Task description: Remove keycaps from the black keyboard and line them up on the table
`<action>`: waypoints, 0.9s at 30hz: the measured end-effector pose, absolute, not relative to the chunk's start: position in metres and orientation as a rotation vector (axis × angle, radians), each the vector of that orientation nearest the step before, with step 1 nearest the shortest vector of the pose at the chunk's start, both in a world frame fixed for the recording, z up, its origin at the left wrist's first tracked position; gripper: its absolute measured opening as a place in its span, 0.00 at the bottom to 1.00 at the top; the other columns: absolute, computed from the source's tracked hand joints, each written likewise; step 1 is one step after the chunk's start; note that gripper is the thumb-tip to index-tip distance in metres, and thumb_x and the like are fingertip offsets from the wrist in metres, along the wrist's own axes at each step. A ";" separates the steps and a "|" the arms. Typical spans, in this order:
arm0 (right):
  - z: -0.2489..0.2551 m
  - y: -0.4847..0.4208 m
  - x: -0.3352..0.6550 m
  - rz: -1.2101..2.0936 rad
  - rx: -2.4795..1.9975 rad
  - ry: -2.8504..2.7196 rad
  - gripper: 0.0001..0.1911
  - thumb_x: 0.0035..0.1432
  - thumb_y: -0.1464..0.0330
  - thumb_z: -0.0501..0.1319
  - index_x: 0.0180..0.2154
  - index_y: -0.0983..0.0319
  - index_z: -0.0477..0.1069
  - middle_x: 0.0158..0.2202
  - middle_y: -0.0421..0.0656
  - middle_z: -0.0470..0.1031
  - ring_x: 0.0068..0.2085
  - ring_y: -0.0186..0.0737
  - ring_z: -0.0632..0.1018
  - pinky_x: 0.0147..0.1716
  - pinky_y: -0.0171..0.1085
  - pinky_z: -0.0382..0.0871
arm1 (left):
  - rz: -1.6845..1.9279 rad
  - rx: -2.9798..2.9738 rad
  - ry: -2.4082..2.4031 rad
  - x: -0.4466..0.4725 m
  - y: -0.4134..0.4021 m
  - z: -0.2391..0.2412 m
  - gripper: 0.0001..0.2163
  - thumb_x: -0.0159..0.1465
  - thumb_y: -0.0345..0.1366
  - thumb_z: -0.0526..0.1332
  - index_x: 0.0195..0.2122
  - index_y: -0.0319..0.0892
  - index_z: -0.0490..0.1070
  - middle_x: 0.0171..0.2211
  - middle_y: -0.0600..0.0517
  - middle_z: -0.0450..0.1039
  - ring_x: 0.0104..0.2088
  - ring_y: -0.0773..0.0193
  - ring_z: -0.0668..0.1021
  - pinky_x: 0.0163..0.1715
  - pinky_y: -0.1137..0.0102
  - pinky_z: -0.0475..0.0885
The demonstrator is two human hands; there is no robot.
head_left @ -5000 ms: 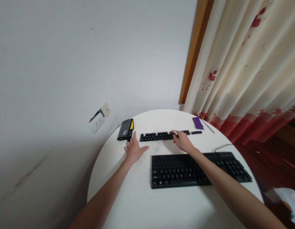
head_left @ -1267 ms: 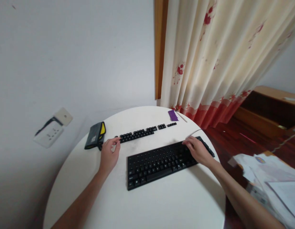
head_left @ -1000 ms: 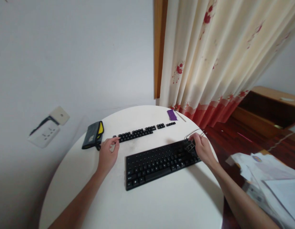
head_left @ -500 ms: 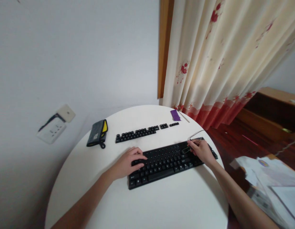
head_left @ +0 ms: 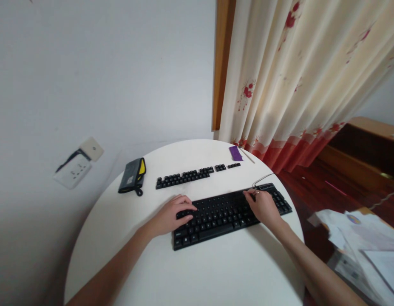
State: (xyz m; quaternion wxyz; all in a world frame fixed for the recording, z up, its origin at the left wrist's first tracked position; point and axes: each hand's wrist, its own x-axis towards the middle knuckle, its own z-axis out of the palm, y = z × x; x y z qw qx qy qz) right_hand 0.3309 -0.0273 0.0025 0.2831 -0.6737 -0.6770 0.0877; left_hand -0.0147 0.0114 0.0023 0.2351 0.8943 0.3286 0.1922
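Note:
A black keyboard (head_left: 217, 229) lies at a slant on the round white table. Several small key stems show along its upper rows, where keycaps are off. My left hand (head_left: 171, 216) holds down its left end, thumb and fingers over the keys. Over the upper right part, my right hand (head_left: 263, 208) is closed in a pinch, palm down. A keycap puller is in it, mostly hidden now behind the fingers; its thin wire loop showed a moment ago. Behind the keyboard, loose black keycaps (head_left: 180, 180) stand in rows, with smaller groups of keycaps (head_left: 220, 167) to the right.
A grey pouch with yellow lining (head_left: 133, 176) lies at the table's left. At the back right are a purple cloth (head_left: 236, 153) and a thin stick (head_left: 248, 156). The keyboard's cable (head_left: 263, 177) runs off the right edge. Papers (head_left: 359, 238) lie beyond the table.
My right hand has shifted slightly left and turned palm down, hiding the puller and uncovering more of the number pad. The left hand stays on the keyboard. The view has shifted slightly.

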 end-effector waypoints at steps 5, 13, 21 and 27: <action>-0.002 -0.021 0.347 0.553 -1.709 -1.616 0.22 0.64 0.55 0.53 0.26 0.63 0.73 0.18 0.43 0.74 0.19 0.41 0.74 0.23 0.36 0.64 | 0.523 2.436 0.894 -0.016 0.012 0.003 0.11 0.66 0.39 0.60 0.47 0.50 0.77 0.43 0.48 0.73 0.46 0.57 0.73 0.50 0.61 0.69; -0.009 -0.017 0.363 0.790 -1.626 -1.400 0.24 0.59 0.50 0.57 0.26 0.63 0.71 0.15 0.40 0.71 0.13 0.33 0.68 0.14 0.32 0.58 | 0.509 2.422 0.895 -0.018 0.010 0.004 0.11 0.65 0.37 0.60 0.47 0.49 0.77 0.44 0.48 0.72 0.47 0.57 0.73 0.50 0.61 0.69; 0.037 -0.021 0.318 0.839 -1.416 -1.283 0.20 0.59 0.54 0.60 0.25 0.63 0.70 0.16 0.39 0.70 0.15 0.30 0.65 0.14 0.30 0.56 | 0.803 2.111 1.053 -0.011 0.006 0.006 0.13 0.66 0.38 0.58 0.50 0.45 0.74 0.43 0.47 0.73 0.41 0.60 0.75 0.44 0.64 0.72; 0.046 -0.023 0.234 1.085 -1.086 -1.452 0.13 0.62 0.61 0.59 0.29 0.63 0.71 0.21 0.38 0.72 0.18 0.29 0.68 0.17 0.29 0.59 | 0.930 1.576 0.902 0.004 -0.015 0.010 0.21 0.64 0.42 0.63 0.57 0.42 0.68 0.52 0.42 0.74 0.48 0.56 0.77 0.51 0.60 0.71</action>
